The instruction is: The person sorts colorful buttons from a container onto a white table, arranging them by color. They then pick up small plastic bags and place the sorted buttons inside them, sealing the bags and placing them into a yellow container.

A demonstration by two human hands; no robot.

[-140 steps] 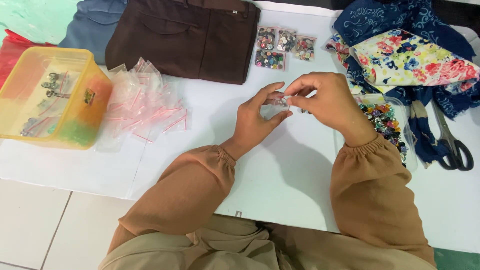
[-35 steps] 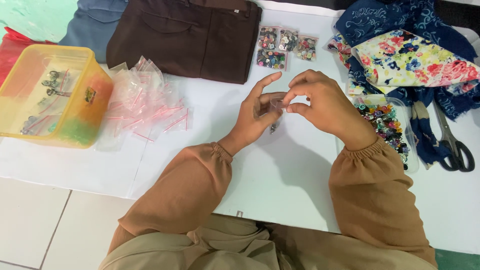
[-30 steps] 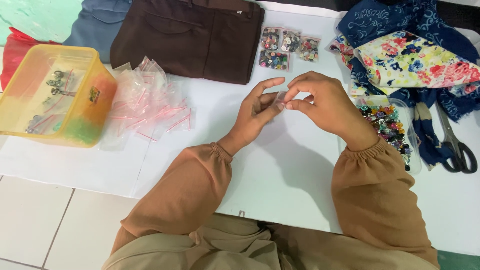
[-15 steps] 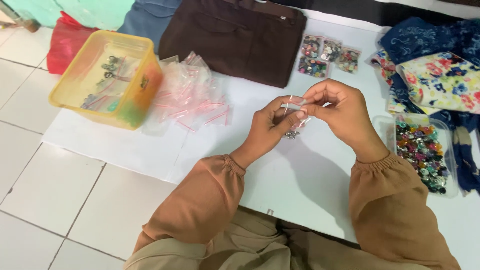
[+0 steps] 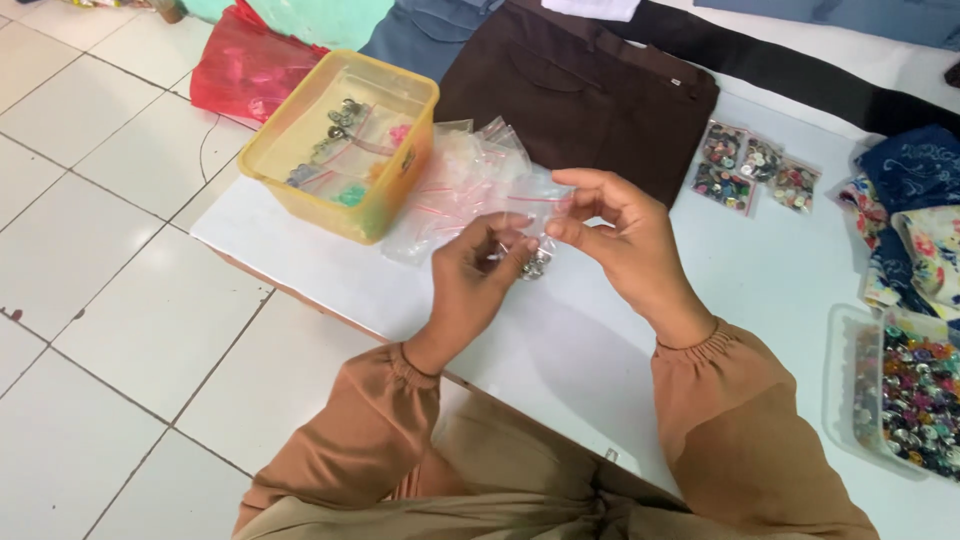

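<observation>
Head camera, looking down from above

One view, close over the white table (image 5: 760, 300), tilted forward; tiled floor (image 5: 90, 250) fills the frame's left, fabrics line the top edge.

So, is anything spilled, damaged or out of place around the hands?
Nothing stands out. The left hand and right hand hold a small clear bag with metal buttons. The empty bags lie in a loose pile beside the yellow box, none off the white sheet.
</observation>
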